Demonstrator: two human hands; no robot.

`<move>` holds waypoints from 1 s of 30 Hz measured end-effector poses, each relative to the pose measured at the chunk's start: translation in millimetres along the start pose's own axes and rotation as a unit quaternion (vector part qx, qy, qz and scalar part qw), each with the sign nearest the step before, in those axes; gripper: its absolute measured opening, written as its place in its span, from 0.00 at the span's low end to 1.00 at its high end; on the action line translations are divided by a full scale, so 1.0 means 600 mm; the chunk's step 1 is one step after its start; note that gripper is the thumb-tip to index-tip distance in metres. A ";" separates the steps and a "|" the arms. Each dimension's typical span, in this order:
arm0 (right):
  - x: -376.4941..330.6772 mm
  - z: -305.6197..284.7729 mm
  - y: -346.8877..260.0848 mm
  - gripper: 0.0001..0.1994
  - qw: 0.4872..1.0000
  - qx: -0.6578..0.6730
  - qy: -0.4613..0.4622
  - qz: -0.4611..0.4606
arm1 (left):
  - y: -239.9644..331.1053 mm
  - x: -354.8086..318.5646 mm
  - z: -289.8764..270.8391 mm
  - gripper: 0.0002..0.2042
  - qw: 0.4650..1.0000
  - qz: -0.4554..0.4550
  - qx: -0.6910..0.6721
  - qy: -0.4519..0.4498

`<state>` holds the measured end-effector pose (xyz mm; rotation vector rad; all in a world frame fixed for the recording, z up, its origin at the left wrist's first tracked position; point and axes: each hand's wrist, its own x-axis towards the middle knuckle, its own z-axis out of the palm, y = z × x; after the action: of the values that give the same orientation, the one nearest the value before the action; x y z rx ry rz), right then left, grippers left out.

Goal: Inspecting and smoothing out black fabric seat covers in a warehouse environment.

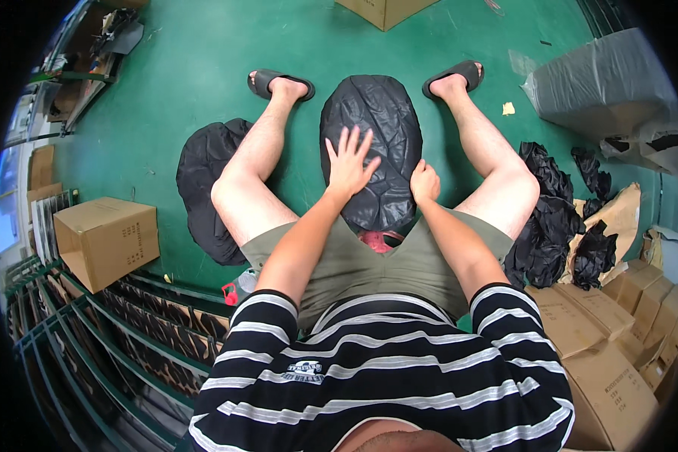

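A seated person's left hand (pixel 349 166) lies flat, fingers spread, on a black plastic-wrapped bundle (pixel 373 132) standing on the green floor (pixel 203 60) between their knees. The right hand (pixel 424 181) is closed on the bundle's right edge. The wrap seems mid-smoothing; next calls for a steady grip near the opening, where something pink (pixel 377 239) shows, possibly its contents. Cardboard boxes (pixel 107 239) sit nearby.

The person wears a short-sleeved black T-shirt with thin white horizontal stripes (pixel 384 377) and a small printed emblem on the left chest. Below it are plain olive-green shorts (pixel 354 264) ending above the knees. Each foot carries a black open-toed slide sandal, left (pixel 279 81) and right (pixel 453 75). Forearms and lower legs are bare.
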<state>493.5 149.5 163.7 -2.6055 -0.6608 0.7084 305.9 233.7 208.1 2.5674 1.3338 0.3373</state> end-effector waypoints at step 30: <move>-0.002 -0.017 -0.092 0.50 0.931 -0.104 -0.016 -0.349 | 0.019 -0.041 -0.007 0.35 0.999 -0.011 -0.024 -0.022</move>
<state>479.2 192.3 197.2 -2.2672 -1.6273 0.4620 299.7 207.4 213.4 2.5052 1.3211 0.3028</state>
